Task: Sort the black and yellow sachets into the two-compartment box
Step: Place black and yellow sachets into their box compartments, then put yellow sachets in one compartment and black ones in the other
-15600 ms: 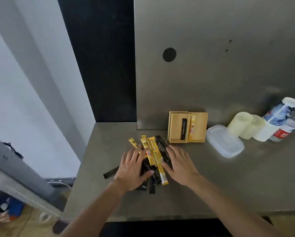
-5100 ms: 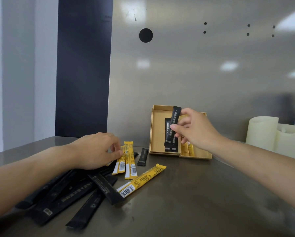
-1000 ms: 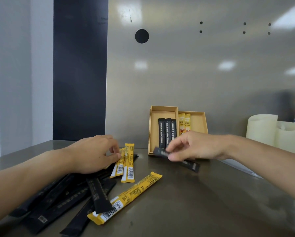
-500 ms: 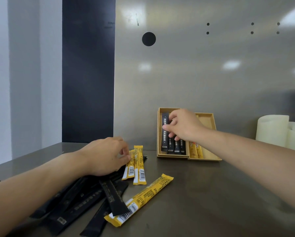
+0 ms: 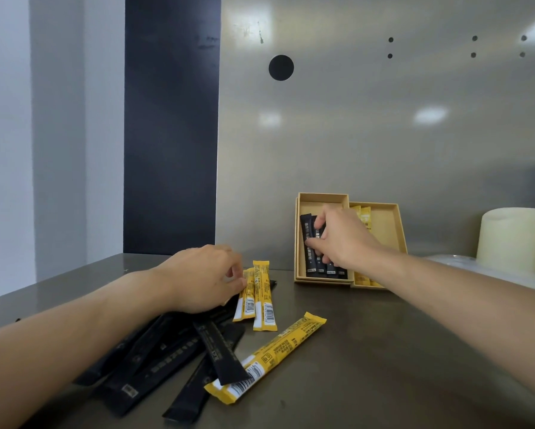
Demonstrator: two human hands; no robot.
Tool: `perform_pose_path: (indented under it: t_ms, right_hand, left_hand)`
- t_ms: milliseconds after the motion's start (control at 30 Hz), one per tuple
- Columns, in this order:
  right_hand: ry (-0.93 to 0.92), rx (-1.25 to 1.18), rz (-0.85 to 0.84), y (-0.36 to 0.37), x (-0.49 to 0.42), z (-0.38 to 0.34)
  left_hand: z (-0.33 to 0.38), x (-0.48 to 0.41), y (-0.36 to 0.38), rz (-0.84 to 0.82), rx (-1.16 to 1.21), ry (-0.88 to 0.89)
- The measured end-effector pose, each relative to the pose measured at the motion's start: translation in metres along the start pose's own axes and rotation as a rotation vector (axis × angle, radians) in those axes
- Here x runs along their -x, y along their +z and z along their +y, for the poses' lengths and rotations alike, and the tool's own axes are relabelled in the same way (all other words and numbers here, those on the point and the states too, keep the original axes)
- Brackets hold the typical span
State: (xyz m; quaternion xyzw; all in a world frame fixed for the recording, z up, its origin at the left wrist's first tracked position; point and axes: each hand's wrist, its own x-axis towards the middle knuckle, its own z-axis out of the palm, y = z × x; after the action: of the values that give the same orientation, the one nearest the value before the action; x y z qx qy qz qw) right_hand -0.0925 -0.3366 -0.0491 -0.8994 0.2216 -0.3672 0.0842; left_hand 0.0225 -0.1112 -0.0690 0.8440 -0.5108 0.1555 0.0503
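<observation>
A tan two-compartment box [image 5: 400,233] stands tilted against the metal back wall. Several black sachets [image 5: 306,225] lie in its left compartment and yellow sachets [image 5: 365,215] in its right. My right hand [image 5: 343,238] reaches into the left compartment, with fingers and thumb curled on a black sachet there. My left hand [image 5: 198,278] rests on a loose pile of black sachets [image 5: 167,351] on the counter, and its fingertips pinch the top of a small bunch of yellow sachets [image 5: 262,294]. One more yellow sachet [image 5: 278,348] lies diagonally in front, partly under a black one.
The steel counter [image 5: 368,366] ends at a metal back wall [image 5: 352,134] just behind the box. Cream cylinders [image 5: 507,239] stand at the far right, with a clear plastic lid [image 5: 445,261] in front of them. A dark panel [image 5: 170,134] stands at the back left.
One second ago my right hand held a black sachet low over the counter. It has since carried the sachet into the box's left compartment. My left hand has stayed on the pile.
</observation>
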Motion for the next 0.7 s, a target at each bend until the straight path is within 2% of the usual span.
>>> perform_pose_path:
  t_ms: [167,267,333,400,500,567,700]
  right_hand:
    - [0.013,-0.039,0.007,-0.004,0.003,-0.001]
    - [-0.12,0.053,0.108,-0.011,0.015,-0.009]
    - [-0.242,-0.037,0.094,-0.021,0.034,-0.023]
    - [-0.362,-0.181,-0.111,-0.032,0.057,-0.033]
    - [-0.495,-0.174,-0.525,-0.044,0.087,-0.027]
    - [-0.544,-0.114,-0.616,-0.048,0.096,-0.014]
    - [-0.533,-0.092,-0.677,-0.049,0.097,-0.002]
  left_hand:
    - [0.002,0.001,-0.001,0.008,0.008,-0.002]
    - [0.002,0.001,-0.003,0.029,0.022,0.004]
    - [0.002,0.002,-0.003,0.03,0.027,0.004]
    - [0.003,0.002,-0.003,0.031,0.022,0.003]
    - [0.004,0.002,-0.002,0.04,0.017,0.003]
    - [0.004,0.002,-0.002,0.042,0.024,0.004]
    - [0.003,0.001,-0.002,0.062,0.043,-0.001]
